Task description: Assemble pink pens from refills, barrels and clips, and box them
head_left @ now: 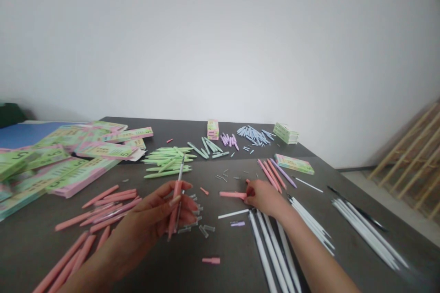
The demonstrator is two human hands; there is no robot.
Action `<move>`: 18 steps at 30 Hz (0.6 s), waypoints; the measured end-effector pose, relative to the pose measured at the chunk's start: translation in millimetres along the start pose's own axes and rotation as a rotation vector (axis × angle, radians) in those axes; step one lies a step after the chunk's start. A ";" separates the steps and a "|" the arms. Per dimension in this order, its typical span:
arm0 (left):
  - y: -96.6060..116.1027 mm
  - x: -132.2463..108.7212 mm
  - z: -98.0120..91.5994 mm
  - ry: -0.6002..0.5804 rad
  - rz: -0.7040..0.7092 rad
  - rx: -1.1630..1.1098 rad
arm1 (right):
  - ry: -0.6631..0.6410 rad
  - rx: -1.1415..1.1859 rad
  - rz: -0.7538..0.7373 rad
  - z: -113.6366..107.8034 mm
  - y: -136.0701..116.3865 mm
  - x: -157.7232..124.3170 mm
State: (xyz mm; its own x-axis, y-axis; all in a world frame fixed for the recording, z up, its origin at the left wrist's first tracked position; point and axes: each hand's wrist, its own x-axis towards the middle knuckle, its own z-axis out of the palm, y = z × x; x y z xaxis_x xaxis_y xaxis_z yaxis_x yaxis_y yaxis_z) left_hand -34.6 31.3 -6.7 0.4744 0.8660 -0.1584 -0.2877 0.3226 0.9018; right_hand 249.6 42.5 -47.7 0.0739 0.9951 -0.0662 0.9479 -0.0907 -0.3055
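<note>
My left hand (161,210) is closed around a pink pen barrel (174,208) with a thin refill (180,171) sticking out of its top. It hovers over small clear parts (202,226) scattered on the dark table (220,274). My right hand (263,197) rests further right and pinches the end of a short pink pen piece (232,195) that lies on the table. White refills (271,252) lie in rows just beside my right forearm.
Pink barrels (103,210) lie at the left, green barrels (168,160) behind them. Flat green-and-pink boxes (68,160) are stacked at the far left. Purple and blue pen parts (252,135) and small boxes (294,163) sit at the back. More white refills (367,233) lie near the right edge.
</note>
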 end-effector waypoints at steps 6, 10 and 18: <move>5.4 -4.4 4.8 0.082 0.017 0.060 | -0.012 0.011 -0.009 2.2 2.0 1.4; 2.6 -0.8 -1.9 0.114 -0.023 0.093 | -0.045 0.025 -0.017 2.5 5.0 5.0; -12.7 9.2 -21.8 0.054 -0.032 0.107 | -0.139 0.103 -0.141 -9.2 11.8 5.1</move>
State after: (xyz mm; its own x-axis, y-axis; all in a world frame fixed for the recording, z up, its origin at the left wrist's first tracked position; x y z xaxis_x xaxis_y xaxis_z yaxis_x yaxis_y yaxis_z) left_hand -44.6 43.5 -28.4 0.4353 0.8762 -0.2070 -0.1811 0.3104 0.9332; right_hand 264.0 46.9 -42.8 -0.1074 0.9837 -0.1444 0.9085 0.0381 -0.4162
